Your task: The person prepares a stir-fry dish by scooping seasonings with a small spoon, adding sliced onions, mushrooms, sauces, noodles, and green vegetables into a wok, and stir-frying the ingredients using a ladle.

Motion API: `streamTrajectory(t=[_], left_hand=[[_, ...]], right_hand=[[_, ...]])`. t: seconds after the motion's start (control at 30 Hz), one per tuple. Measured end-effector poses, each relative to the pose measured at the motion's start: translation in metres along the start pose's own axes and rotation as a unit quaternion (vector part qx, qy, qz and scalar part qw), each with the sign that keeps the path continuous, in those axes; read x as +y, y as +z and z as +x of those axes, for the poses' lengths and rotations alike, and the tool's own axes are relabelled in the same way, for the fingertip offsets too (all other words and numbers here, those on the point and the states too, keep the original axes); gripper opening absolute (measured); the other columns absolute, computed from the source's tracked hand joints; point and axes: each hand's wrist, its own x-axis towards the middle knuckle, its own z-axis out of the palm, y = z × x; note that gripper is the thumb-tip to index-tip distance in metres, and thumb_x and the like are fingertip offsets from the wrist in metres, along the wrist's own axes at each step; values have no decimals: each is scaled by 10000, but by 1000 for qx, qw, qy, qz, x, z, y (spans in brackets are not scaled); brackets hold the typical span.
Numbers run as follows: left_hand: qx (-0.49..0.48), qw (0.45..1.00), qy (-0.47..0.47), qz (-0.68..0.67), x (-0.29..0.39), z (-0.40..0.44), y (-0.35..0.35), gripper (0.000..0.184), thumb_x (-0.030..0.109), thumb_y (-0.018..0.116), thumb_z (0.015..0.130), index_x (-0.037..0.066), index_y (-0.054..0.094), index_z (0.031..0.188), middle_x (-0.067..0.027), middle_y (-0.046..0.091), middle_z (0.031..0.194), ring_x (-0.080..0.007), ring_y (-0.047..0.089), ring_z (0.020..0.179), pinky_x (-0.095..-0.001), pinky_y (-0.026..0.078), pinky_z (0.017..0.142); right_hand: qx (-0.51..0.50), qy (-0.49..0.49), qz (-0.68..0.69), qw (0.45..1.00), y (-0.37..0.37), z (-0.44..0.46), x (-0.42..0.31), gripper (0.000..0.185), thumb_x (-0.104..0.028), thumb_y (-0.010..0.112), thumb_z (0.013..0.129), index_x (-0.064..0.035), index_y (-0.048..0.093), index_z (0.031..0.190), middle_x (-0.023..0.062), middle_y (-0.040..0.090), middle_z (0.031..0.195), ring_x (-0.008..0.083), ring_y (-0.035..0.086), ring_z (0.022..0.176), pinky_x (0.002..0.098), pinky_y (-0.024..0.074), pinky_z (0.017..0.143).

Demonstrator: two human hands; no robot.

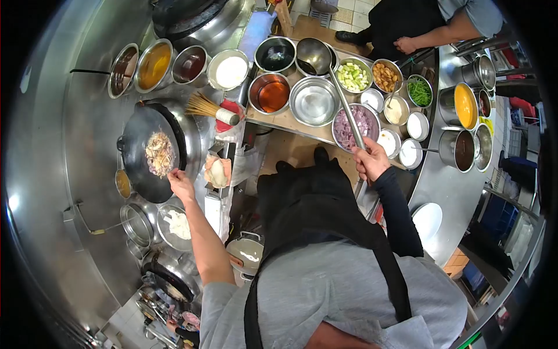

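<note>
My left hand [182,185] is closed at the lower right rim of a black wok [138,119], fingertips just inside the edge. The wok is tilted on the stove and holds a heap of stir-fried food [160,154] with pale strips and purplish bits. My right hand [372,160] is wrapped round the long metal handle of a ladle [314,57]. The ladle's bowl hangs over or in a steel pot behind the bowls. Beneath its handle is a bowl of chopped red onion [360,123].
A basin of clear liquid [315,102] and a pot of reddish liquid [269,94] stand ahead. Cut green vegetables [353,75] sit farther right. A bamboo brush [212,109] lies beside the wok. Another person's hand [405,45] shows at the upper right.
</note>
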Motion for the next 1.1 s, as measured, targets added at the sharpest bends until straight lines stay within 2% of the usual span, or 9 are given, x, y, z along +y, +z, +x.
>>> streamTrajectory(t=[0.33,0.6,0.8,0.87,0.93,0.97,1.03,1.07,1.1], left_hand=[[29,999,-27,6,8,-4,3,135,107,582,941,18,592,1042,-184,686,876,-333,649,802,-435,505,787],[5,998,-25,55,10,8,-3,132,173,611,948,73,656,1022,-252,707,904,-450,689,879,-500,534,780],[30,999,26,-5,21,-3,-25,118,79,597,913,0,599,1000,-229,692,912,-433,662,870,-491,508,792],[72,997,15,-12,35,0,-30,135,70,596,910,-9,594,1020,-220,687,941,-418,641,938,-467,495,842],[110,991,-34,-74,62,-11,-46,154,65,600,905,-13,593,1037,-212,683,964,-402,613,1020,-448,475,898],[51,961,-160,-221,69,-12,-52,207,78,619,914,-20,599,1094,-205,682,994,-341,611,1087,-432,466,952],[-103,881,-193,-419,39,-2,-52,256,192,583,971,-13,614,1121,-158,674,1054,-268,641,989,-392,522,874],[-168,751,-309,-559,50,6,-62,303,232,566,989,-19,617,1151,-136,665,1097,-238,648,962,-378,544,854],[-196,746,-231,-593,88,1,-80,294,178,576,973,-60,650,1128,-103,651,1114,-221,645,937,-361,534,839]], right_hand=[[-84,47,217,972,-12,-14,-5,318,-166,541,1026,-79,544,1332,-30,461,749,35,314,473,203,247,371],[-149,-27,19,988,117,-39,3,364,-123,515,1029,-55,502,1386,-11,465,711,25,335,423,193,267,355],[-272,-121,-267,917,269,14,23,373,-113,603,986,-53,509,1343,-2,502,679,84,364,375,271,272,350],[-401,34,-226,887,328,56,27,238,-139,628,961,-19,572,1158,15,552,694,102,497,499,276,393,443],[-201,-305,-579,729,390,90,99,221,-174,650,898,-16,574,1033,185,665,776,368,641,659,457,510,588],[-231,-305,-440,812,406,95,128,247,-167,662,865,-31,567,1048,239,645,795,460,633,723,519,510,640],[-371,-131,-102,914,425,94,194,352,-176,627,954,-94,547,1287,17,572,713,125,509,491,312,424,452],[-373,47,-45,925,417,34,135,318,-190,617,973,-130,564,1281,-39,526,733,79,424,455,257,351,399],[-410,59,-22,910,406,28,133,313,-227,606,996,-156,553,1296,-31,534,738,58,432,463,239,344,378]])
